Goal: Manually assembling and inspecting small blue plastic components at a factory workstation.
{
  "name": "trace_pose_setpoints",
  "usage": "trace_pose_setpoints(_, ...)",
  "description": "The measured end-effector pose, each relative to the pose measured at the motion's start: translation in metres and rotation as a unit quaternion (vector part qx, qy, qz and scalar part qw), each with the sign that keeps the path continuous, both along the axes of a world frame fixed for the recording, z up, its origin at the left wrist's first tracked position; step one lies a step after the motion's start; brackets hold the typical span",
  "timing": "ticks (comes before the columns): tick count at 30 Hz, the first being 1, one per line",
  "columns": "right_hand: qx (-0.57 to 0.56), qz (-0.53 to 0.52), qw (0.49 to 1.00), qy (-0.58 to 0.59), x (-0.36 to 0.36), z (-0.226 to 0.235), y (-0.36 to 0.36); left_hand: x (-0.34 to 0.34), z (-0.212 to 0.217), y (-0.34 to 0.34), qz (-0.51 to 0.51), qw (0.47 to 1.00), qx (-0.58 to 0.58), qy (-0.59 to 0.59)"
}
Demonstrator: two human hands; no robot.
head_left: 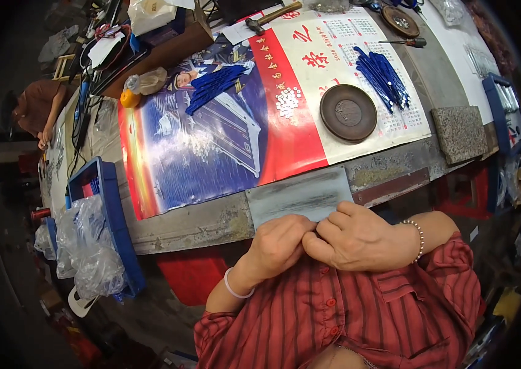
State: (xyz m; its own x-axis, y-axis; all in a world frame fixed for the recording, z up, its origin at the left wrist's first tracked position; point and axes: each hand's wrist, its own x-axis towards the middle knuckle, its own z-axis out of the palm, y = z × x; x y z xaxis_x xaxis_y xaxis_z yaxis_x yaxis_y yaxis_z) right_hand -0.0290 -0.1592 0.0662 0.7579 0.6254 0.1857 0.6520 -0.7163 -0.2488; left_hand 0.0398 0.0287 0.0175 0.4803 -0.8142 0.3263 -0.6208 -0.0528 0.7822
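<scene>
My left hand [280,245] and my right hand [359,237] meet at the table's near edge, in front of my striped red shirt. Both have curled, pinching fingers pressed close together; whatever they hold is hidden. Just beyond them lies a flat grey-blue plate [297,195] with dark smudges, which the knuckles overlap. Further off, a round brown dish [348,112] with small bits in it rests on a large printed poster [297,141]. Near the dish are a patch of small whitish discs [287,102] and two bundles of slim blue pieces, one at left [216,87], one at right [383,80].
A hammer [272,17] and a screwdriver [409,42] lie at the back. A rough stone block [459,134] sits at right, near a blue bin [506,101]. At left stands a blue crate [110,215] with clear plastic bags. Another person [39,111] is at the far left.
</scene>
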Motion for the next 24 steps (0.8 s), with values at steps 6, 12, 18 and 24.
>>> trace_pose_setpoints(6,0.09,0.004,0.996,0.004,0.025,-0.005,-0.007,-0.003,-0.007,0.007,0.08,0.996,-0.006,-0.025)
trace_pose_setpoints(12,0.287,-0.199,0.927,0.133,0.085,-0.039,-0.041,-0.006,-0.006,0.013,0.178,0.979,-0.04,0.091)
trace_pose_setpoints(18,0.165,-0.195,0.966,0.038,0.149,-0.083,-0.043,-0.019,-0.013,0.026,0.208,0.952,-0.086,0.207)
trace_pose_setpoints(24,0.027,-0.185,0.982,0.018,0.171,-0.097,-0.033,-0.024,-0.02,0.04,0.233,0.929,-0.082,0.275)
